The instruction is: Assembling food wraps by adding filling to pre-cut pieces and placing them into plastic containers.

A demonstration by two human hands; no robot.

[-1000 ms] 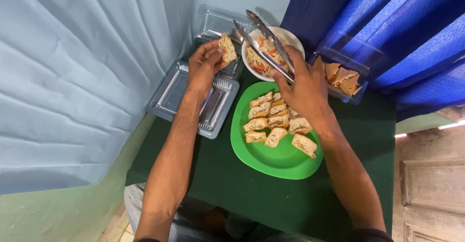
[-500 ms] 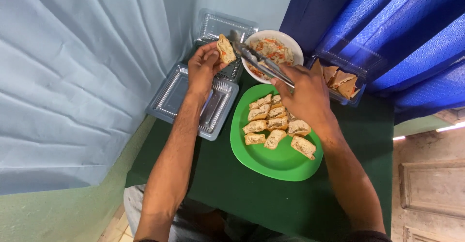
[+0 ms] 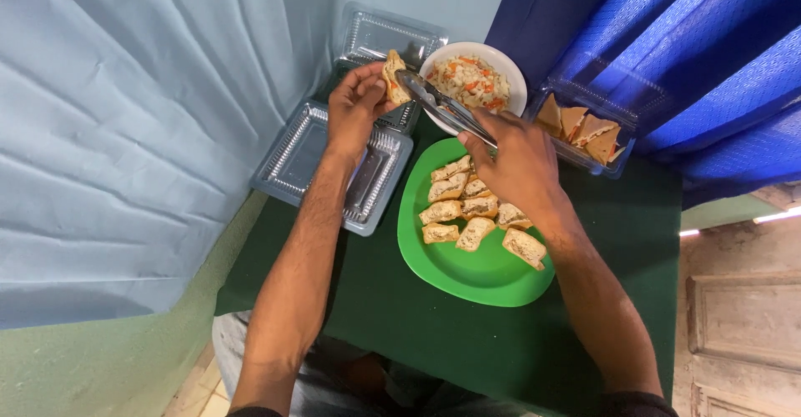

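Holding tofu pocket (image 3: pixel 393 77) and metal tongs (image 3: pixel 442 105) beside clear plastic trays (image 3: pixel 292 154)

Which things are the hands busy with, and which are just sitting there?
In use: left hand holding a food piece; right hand holding metal tongs; white bowl of filling.
Just sitting: green plate, clear plastic trays, container of triangular pieces.

Both bare forearms reach forward, the left hand (image 3: pixel 355 108) raised with fingers (image 3: pixel 373 92) pinched closed (thumb opposing the fingertips), the right hand (image 3: pixel 511 157) knuckles-up and curled shut, wrist bent slightly inward toward the left.
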